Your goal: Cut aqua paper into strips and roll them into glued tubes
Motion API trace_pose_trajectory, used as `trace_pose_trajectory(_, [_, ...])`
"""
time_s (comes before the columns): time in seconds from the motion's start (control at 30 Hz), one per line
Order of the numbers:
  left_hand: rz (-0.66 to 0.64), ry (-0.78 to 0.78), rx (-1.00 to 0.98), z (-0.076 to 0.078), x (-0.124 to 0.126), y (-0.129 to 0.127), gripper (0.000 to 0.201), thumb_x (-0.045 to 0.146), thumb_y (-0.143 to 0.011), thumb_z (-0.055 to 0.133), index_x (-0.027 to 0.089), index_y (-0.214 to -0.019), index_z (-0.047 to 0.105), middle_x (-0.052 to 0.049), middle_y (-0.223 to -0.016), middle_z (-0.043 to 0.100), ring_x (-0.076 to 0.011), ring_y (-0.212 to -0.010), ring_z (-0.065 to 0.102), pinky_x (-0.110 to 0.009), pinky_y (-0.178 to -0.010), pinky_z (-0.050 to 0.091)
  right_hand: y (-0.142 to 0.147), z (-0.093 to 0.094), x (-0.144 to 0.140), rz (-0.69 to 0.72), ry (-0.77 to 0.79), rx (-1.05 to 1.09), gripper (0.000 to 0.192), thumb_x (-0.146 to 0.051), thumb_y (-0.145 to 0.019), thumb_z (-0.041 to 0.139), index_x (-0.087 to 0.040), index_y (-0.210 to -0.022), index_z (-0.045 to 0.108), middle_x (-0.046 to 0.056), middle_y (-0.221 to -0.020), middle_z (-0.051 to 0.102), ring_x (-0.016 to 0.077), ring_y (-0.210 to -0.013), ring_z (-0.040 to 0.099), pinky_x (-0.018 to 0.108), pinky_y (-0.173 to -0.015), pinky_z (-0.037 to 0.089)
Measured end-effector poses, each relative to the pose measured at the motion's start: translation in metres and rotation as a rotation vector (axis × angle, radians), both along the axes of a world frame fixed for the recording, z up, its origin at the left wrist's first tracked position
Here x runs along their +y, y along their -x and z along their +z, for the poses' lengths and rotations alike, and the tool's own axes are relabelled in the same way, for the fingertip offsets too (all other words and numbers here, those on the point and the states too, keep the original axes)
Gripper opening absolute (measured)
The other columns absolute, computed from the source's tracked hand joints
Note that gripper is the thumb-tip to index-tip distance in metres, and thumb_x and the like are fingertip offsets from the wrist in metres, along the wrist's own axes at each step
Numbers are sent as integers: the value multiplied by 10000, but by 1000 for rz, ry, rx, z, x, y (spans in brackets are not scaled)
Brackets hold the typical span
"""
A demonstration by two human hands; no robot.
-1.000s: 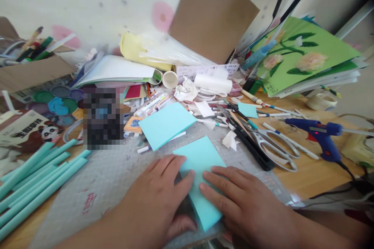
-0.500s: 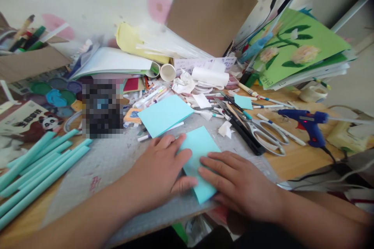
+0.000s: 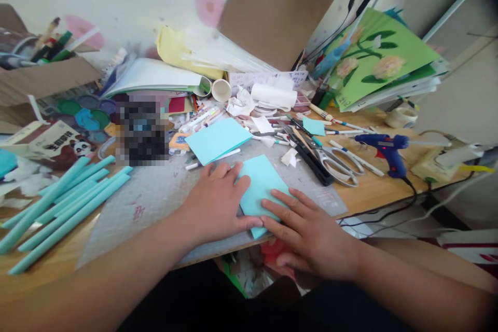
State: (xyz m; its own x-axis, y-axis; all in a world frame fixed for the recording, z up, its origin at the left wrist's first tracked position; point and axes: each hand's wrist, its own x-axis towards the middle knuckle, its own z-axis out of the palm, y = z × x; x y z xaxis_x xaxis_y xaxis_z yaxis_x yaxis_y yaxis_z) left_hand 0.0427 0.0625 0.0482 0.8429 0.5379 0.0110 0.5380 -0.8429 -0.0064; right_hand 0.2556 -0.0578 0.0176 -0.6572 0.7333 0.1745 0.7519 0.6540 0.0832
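Two bare hands press flat on a light blue paper (image 3: 261, 181) that lies on the grey mat (image 3: 155, 202) near the front edge of the desk (image 3: 373, 192). The left hand (image 3: 216, 202) lies open on the paper's left side, fingers together, thumb pointing right along its near edge. The right hand (image 3: 309, 231) lies open on the near right corner, fingers spread, and its fingertips almost meet the left thumb. Neither hand grips anything; both just push down. Another blue sheet (image 3: 217, 140) lies just behind, apart from the first. Rolled blue paper sticks (image 3: 66, 202) lie in a bunch at the left edge. Scissors (image 3: 334, 163) and a blue glue gun (image 3: 385, 146) lie toward the right edge.
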Motion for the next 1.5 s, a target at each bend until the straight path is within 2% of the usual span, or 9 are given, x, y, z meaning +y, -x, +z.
trace_pose_trajectory(0.23, [20,-25,45,1,-4,-1,754,756,-716,605,140,-1150,608,-225,-1450,440,-414,-1202,446,-588,-991,325,2,-5,-10,-103,-58,12,572,-554,-929,499,-240,-1407,474,66,-1550,372,340,-1459,154,578,-1139,54])
trace_pose_trajectory(0.4, [42,-34,78,2,-4,0,788,771,-661,629,165,-1163,609,-214,-1461,433,-423,-1219,438,-608,-975,333,-10,-10,-18,-192,-131,24,583,-540,-883,572,-298,-1406,480,78,-1582,300,387,-1470,51,644,-1112,63])
trace_pose_trajectory(0.6, [64,-3,105,1,-6,1,856,792,-601,645,185,-1203,598,-212,-1492,390,-436,-1266,402,-636,-1009,289,-31,-13,-27,-316,-93,54,556,-457,-874,605,-350,-1404,477,120,-1593,252,389,-1466,104,654,-1084,161])
trace_pose_trajectory(0.97, [83,59,96,4,-13,3,881,674,-633,682,113,-1302,564,-268,-1508,322,-471,-1324,372,-692,-1046,238,-39,0,-34,-400,25,39,597,-386,-841,633,-370,-1413,464,98,-1500,440,385,-1430,253,654,-1052,302])
trace_pose_trajectory(1.13, [140,103,84,9,-17,3,927,635,-613,716,99,-1347,533,-278,-1506,315,-461,-1366,333,-670,-1108,150,-63,18,-35,-421,38,87,400,-407,-858,611,-283,-1238,637,98,-1352,596,323,-1271,510,508,-1004,442])
trace_pose_trajectory(1.23, [119,150,76,18,-21,-3,911,600,-576,764,191,-1359,539,-231,-1519,329,-417,-1388,325,-618,-1144,99,-85,31,-24,-532,8,118,294,-329,-965,465,-186,-1110,678,132,-1146,691,242,-1059,639,407,-920,506])
trace_pose_trajectory(1.33, [107,199,51,25,-25,-20,827,601,-675,712,240,-1389,506,-178,-1562,263,-381,-1412,297,-562,-1154,182,-97,40,3,-671,-3,117,251,-315,-990,472,-168,-1091,648,95,-1088,678,212,-1007,639,410,-882,517])
trace_pose_trajectory(1.4, [151,217,34,25,-25,-34,875,630,-714,676,216,-1444,430,-195,-1580,190,-419,-1413,264,-571,-1127,254,-96,43,26,-739,18,98,248,-343,-959,553,-166,-1118,623,75,-1128,648,210,-1000,632,429,-866,525])
trace_pose_trajectory(1.5, [230,243,29,16,-23,-52,1141,733,-573,728,230,-1505,304,-223,-1585,124,-521,-1399,162,-676,-1079,249,-85,44,59,-790,89,64,310,-362,-940,585,-171,-1184,592,79,-1172,624,209,-979,635,424,-833,542])
